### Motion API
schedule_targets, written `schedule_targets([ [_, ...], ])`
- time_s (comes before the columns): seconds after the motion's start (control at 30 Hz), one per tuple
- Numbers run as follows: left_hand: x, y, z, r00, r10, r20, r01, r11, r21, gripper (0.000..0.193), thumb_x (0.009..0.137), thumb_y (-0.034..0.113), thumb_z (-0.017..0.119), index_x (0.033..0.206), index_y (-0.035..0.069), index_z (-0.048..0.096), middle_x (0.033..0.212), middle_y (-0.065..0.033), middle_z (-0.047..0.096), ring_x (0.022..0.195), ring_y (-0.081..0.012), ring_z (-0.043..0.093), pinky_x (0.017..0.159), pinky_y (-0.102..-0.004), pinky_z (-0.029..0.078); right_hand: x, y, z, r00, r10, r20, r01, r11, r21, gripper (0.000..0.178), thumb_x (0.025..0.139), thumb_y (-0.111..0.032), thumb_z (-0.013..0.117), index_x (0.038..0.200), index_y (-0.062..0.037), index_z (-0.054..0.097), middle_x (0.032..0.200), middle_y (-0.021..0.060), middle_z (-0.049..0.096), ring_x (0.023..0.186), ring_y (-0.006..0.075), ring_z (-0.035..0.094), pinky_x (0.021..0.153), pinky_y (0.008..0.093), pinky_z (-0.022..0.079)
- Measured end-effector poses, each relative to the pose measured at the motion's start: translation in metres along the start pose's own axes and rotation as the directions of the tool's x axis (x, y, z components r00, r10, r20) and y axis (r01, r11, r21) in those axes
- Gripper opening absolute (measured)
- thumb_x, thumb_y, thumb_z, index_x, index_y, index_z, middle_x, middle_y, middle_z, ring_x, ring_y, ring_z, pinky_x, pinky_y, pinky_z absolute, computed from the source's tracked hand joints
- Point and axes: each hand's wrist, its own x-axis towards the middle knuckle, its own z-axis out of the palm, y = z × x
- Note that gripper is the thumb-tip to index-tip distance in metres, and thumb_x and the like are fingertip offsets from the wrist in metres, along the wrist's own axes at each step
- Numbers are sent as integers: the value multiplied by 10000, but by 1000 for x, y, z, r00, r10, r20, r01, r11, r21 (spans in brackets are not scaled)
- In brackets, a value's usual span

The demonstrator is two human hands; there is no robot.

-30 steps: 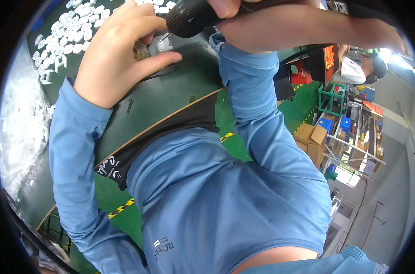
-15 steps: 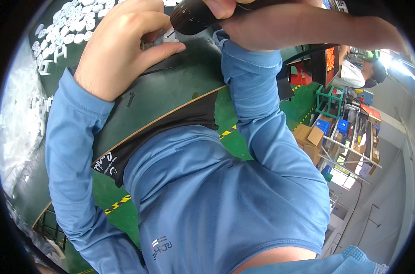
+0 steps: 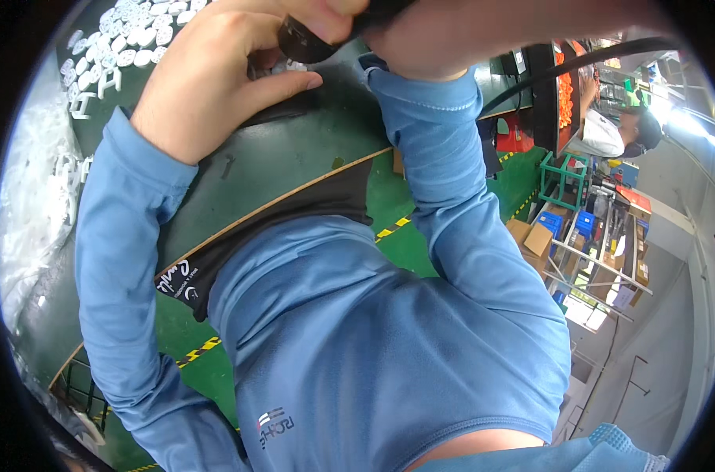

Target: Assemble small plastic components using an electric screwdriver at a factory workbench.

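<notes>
My right hand [image 3: 452, 35] is wrapped round a black corded electric screwdriver [image 3: 306, 43] at the top of the view. Its ringed nose points down and left, close to the fingers of my left hand [image 3: 208, 82]. Those fingers are closed on a small white plastic part [image 3: 296, 67], mostly hidden behind the hand and the tool. My left thumb stretches along the near side of the part. The driver's tip is out of sight, so I cannot tell whether it touches the part.
Many white plastic pieces [image 3: 129, 39] lie on the dark green table [image 3: 286, 161] at the far left, beside clear plastic bagging [image 3: 38, 204]. A black cable [image 3: 578, 61] runs off to the right. Another person [image 3: 609, 130], a green stool [image 3: 562, 177] and shelving [image 3: 601, 259] stand farther right.
The screwdriver's nose has come down and left, closer to the left fingers, and its bit no longer shows. My right hand has shifted upward in the view. My left hand has barely moved.
</notes>
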Motion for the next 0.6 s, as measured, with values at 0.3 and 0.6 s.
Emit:
schedule_targets([
  [0.3, 13, 14, 0, 998, 69, -12, -69, 997, -19, 265, 726, 198, 831, 847, 49, 648, 740, -50, 564, 748, -269, 532, 690, -397, 427, -18, 2, 21, 913, -119, -390, 113, 993, -39, 877, 875, -764, 541, 1256, 23, 473, 699, 182, 601, 534, 227, 576, 447, 284, 468],
  [0.6, 112, -6, -38, 994, 2, 107, 0, 1000, -18, 229, 855, 106, 772, 1041, -5, 699, 807, -21, 602, 741, -106, 530, 662, -268, 438, -20, -114, 2, 977, -199, -74, 147, 887, -439, 937, 853, -872, 396, 1190, -20, 590, 628, 60, 588, 432, 168, 540, 429, 265, 395],
])
